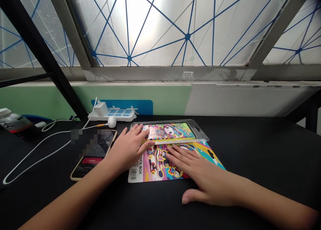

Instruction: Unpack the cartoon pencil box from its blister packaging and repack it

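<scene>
A colourful cartoon card point(160, 163) printed "PENCIL BOX" lies flat on the black table. Behind it, overlapping its far edge, is a clear plastic tray point(200, 132) with a bright cartoon pencil box point(173, 131) in it. My left hand point(132, 144) rests with fingers spread on the left end of the tray and pencil box, its thumb along the near edge. On the card lies my right hand point(200, 173), palm down, fingers stretched out and thumb apart over the table. Part of the card's print is hidden beneath this hand.
Left of my left hand, a phone point(87, 164) lies on the table, with a white cable point(35, 159) looping beside it. A white power strip point(121, 114) stands against the wall. A bottle point(15, 123) is at the far left, near a black slanted post point(47, 56).
</scene>
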Tool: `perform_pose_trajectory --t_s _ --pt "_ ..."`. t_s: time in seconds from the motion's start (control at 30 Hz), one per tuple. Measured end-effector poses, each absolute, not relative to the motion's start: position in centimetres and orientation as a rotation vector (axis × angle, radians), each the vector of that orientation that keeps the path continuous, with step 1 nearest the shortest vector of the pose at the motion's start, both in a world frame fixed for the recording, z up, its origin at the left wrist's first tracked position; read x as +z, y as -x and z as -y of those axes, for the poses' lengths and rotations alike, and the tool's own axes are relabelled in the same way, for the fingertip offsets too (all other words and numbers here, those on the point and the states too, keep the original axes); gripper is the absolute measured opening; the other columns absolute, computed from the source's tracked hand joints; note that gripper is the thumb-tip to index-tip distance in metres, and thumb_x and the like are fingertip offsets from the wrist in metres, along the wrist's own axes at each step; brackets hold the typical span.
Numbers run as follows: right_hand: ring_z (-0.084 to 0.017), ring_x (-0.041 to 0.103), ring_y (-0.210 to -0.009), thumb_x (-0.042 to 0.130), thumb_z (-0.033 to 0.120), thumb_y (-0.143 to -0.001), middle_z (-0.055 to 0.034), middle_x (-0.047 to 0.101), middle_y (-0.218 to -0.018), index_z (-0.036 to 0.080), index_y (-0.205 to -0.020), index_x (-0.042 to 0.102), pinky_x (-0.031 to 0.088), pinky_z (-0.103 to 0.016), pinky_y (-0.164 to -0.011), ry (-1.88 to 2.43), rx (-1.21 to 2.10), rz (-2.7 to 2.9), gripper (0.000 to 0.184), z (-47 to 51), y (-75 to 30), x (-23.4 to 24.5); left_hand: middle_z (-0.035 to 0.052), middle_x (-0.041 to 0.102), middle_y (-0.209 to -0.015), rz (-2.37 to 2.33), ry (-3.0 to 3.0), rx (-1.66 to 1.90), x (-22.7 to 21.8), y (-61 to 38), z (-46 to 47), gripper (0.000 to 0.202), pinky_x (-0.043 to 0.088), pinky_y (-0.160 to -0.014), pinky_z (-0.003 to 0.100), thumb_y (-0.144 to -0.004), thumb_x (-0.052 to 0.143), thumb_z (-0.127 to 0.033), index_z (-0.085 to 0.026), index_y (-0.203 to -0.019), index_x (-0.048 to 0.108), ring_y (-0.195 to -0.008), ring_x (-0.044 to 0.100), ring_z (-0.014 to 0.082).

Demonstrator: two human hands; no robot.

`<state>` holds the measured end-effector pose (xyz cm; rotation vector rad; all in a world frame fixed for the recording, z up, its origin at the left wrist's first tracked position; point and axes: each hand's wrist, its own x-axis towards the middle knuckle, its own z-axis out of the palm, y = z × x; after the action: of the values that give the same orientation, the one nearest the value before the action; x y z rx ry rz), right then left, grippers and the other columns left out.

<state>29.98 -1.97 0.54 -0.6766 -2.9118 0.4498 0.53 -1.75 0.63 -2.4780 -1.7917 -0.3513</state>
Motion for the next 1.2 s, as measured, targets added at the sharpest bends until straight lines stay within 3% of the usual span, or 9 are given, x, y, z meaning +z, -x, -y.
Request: perform_pose_trajectory --t_s 0.07,0.17,0.3,0.4,0.63,0.8,0.93,1.07,1.2 --pt "-0.040 0.028 -0.151 0.059 0.072 -0.086 -0.0137 0.030 -0.166 0.028 -0.162 0.024 0.033 -0.061 -0.117 0.739 0.509 2.929 0.095 1.9 -30.1 0.7 0.0166 0.050 -0.154 1.820 2.445 -0.344 1.0 -0.3 1.7 0.057 0.037 -0.110 0.065 -0.106 0.026 -0.058 -0.023 -0.133 0.061 -0.145 0.043 0.0361" --pt "-0.039 0.042 -0.143 0.057 0.071 -0.088 -0.0157 0.046 -0.158 0.024 -0.153 0.046 0.036 -0.059 -0.114 0.758 0.501 2.923 0.080 1.6 -30.6 1.2 0.0211 0.052 -0.151 1.848 2.416 -0.351 1.0 -0.2 1.6 0.059 0.037 -0.111 0.063 -0.105 0.027 -0.059 -0.017 -0.125 0.063 -0.145 0.043 0.0363" --pt "-0.028 0.063 -0.101 0.054 0.061 -0.096 -0.0126 0.070 -0.111 0.021 -0.116 0.069 0.051 -0.045 -0.090 0.797 0.438 2.853 0.048 1.0 -31.2 1.8 0.0232 0.047 -0.154 1.803 2.420 -0.409 0.5 -0.4 1.5 0.066 0.032 -0.117 0.060 -0.104 0.031 -0.061 -0.012 -0.143 0.050 -0.149 0.037 0.0345" --pt "-0.026 0.061 -0.087 0.052 0.055 -0.099 -0.0105 0.067 -0.095 0.020 -0.108 0.068 0.051 -0.042 -0.079 0.851 0.341 2.791 0.040 0.4 -31.3 1.3 0.0202 0.040 -0.160 1.755 2.456 -0.387 0.1 -0.4 1.4 0.070 0.033 -0.117 0.059 -0.103 0.033 -0.062 -0.018 -0.157 0.036 -0.151 0.032 0.0347" --pt "-0.033 0.058 -0.108 0.056 0.056 -0.095 -0.0152 0.063 -0.121 0.020 -0.115 0.060 0.050 -0.051 -0.089 1.039 0.209 2.634 0.041 0.4 -30.8 -0.4 0.0179 0.037 -0.162 1.776 2.459 -0.340 -0.4 0.1 1.2 0.067 0.032 -0.117 0.059 -0.102 0.035 -0.063 -0.023 -0.155 0.044 -0.151 0.031 0.0370" --pt "-0.028 0.058 -0.094 0.054 0.050 -0.097 -0.0107 0.063 -0.106 0.023 -0.088 0.053 0.049 -0.046 -0.081 1.127 0.233 2.607 0.029 1.0 -30.5 -0.2 0.0173 0.039 -0.161 1.790 2.474 -0.375 -0.4 0.2 1.1 0.065 0.032 -0.118 0.059 -0.102 0.037 -0.062 -0.023 -0.153 0.046 -0.151 0.032 0.0360" --pt "-0.022 0.058 -0.075 0.053 0.050 -0.097 -0.0065 0.064 -0.087 0.024 -0.086 0.048 0.046 -0.036 -0.066 1.180 0.292 2.568 0.029 1.3 -30.6 0.5 0.0191 0.039 -0.161 1.791 2.495 -0.369 -0.1 0.3 1.0 0.065 0.033 -0.116 0.061 -0.102 0.037 -0.062 -0.022 -0.152 0.048 -0.150 0.033 0.0385" --pt "-0.017 0.050 -0.054 0.049 0.057 -0.096 0.0003 0.060 -0.064 0.025 -0.088 0.050 0.034 -0.031 -0.052 1.250 0.325 2.509 0.033 0.8 -31.9 2.4 0.0148 0.059 -0.145 1.681 2.543 -0.513 0.7 -0.1 1.3 0.050 0.043 -0.110 0.056 -0.104 0.036 -0.054 -0.023 -0.131 0.066 -0.140 0.049 0.0360" --pt "-0.017 0.051 -0.059 0.044 0.064 -0.096 -0.0012 0.063 -0.067 0.025 -0.080 0.057 0.036 -0.030 -0.054 1.405 0.501 2.502 0.045 -2.0 -35.3 4.3 0.0107 0.069 -0.129 1.591 2.555 -0.591 1.5 -1.1 2.1 0.044 0.050 -0.101 0.049 -0.106 0.036 -0.047 -0.023 -0.105 0.073 -0.122 0.062 0.0301"
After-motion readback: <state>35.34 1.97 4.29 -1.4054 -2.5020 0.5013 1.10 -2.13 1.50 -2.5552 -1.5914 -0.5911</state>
